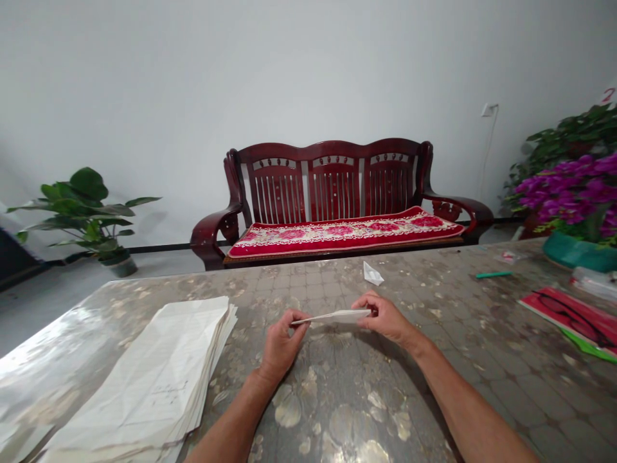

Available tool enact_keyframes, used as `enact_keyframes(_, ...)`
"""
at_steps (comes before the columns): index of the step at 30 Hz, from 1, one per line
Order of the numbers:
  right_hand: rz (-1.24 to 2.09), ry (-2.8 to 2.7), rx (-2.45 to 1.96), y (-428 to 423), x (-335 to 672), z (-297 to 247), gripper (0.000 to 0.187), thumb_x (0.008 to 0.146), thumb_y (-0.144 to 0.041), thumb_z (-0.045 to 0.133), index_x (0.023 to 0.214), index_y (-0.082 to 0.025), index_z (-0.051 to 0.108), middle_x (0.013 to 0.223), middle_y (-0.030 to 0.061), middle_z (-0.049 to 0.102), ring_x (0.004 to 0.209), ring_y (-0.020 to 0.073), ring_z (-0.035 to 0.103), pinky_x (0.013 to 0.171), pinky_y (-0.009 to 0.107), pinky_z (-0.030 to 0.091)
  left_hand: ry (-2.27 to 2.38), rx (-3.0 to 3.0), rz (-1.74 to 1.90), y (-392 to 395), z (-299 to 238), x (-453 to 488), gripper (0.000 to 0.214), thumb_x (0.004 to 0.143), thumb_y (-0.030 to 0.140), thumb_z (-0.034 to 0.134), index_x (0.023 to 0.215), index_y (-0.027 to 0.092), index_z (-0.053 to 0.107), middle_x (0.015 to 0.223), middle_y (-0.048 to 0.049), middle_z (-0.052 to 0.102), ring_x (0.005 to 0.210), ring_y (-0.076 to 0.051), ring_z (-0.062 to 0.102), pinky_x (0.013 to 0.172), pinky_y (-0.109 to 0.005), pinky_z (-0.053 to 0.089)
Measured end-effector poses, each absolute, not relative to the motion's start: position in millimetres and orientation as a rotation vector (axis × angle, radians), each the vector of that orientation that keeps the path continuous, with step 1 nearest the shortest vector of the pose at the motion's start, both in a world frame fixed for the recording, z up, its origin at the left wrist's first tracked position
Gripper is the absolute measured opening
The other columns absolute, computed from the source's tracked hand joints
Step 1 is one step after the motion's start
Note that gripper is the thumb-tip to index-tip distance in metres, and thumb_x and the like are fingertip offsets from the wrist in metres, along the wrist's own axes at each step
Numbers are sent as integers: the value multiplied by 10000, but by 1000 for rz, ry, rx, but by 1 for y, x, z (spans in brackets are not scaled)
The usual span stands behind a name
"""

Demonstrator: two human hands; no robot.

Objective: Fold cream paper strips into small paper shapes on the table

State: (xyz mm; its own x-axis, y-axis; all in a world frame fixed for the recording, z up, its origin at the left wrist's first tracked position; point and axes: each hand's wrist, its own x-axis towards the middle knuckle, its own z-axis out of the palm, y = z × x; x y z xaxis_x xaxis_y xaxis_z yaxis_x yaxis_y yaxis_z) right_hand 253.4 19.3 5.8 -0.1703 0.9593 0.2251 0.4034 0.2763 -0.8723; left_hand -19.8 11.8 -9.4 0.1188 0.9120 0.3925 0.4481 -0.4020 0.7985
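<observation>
A folded sheet of white paper (337, 316) is held between my two hands, just above the table, seen almost edge-on. My left hand (285, 337) pinches its left end between thumb and fingers. At the other end, my right hand (383, 316) grips the paper's right edge. Beyond my right hand, a small folded paper boat (373, 274) rests on the table. To the left of my left hand lies a stack of creased paper sheets (144, 379), the top one with some dark handwriting.
The patterned tablecloth (347, 392) covers the table. On the right are a green pen (494, 275), a red booklet (549, 307), black glasses (573, 315) and a teal flower pot (573, 254). Behind stands a wooden bench (332, 193); a potted plant (91, 215) is at left.
</observation>
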Motion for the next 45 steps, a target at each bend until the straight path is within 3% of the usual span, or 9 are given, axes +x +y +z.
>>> enact_keyframes(3,800,-1744,-1240,20,251,3,144,636,-147,639,746,-198,717,807,1,578,709,132,538,628,232,395,1248,1951,1223,11,-11,-19,145,853,290,555,834,206,671,814,0,729,791,-152,671,766,-240,503)
enact_keyframes(7,655,-1764,-1163,20,249,2,138,671,-115,575,693,-205,677,774,4,591,748,147,566,698,251,426,1170,1996,1220,9,-11,-19,121,841,235,553,830,199,668,832,-4,737,796,-151,681,764,-243,515)
enact_keyframes(17,454,-1886,-1177,18,250,-14,282,686,-36,465,751,-217,670,1019,41,650,969,161,616,875,291,460,1068,2427,1030,10,-18,-29,174,889,142,472,934,227,618,970,-22,718,935,-148,655,862,-259,496)
enact_keyframes(24,338,-2029,-1290,13,256,-30,324,768,-38,470,865,-226,715,1156,68,630,1023,167,625,898,301,467,1136,2813,715,10,-20,-24,208,824,46,493,893,212,597,887,-28,688,871,-175,629,790,-264,471)
enact_keyframes(29,406,-1913,-1352,14,256,-31,296,686,-21,460,785,-201,674,1082,67,654,979,167,628,896,296,464,1153,2852,568,7,-17,-20,213,823,22,497,864,211,584,868,-12,671,854,-178,606,758,-263,445)
enact_keyframes(33,408,-1758,-1514,16,252,-31,187,714,-167,555,893,-198,601,919,42,650,846,180,608,780,294,480,1157,2840,556,8,-17,-19,234,826,6,484,870,212,587,878,-11,667,870,-176,595,767,-262,436)
enact_keyframes(37,351,-1707,-1641,16,249,-31,285,794,-313,564,1055,-200,583,942,39,653,864,193,592,811,319,459,1161,2836,528,8,-16,-19,233,839,11,477,877,211,592,881,-15,668,871,-178,594,773,-265,437)
enact_keyframes(45,136,-1741,-1720,11,245,-22,177,785,-228,555,948,-229,622,949,27,631,946,198,561,843,300,416,1185,2833,484,7,-14,-19,235,837,5,478,883,206,591,911,-21,671,904,-184,596,805,-275,447)
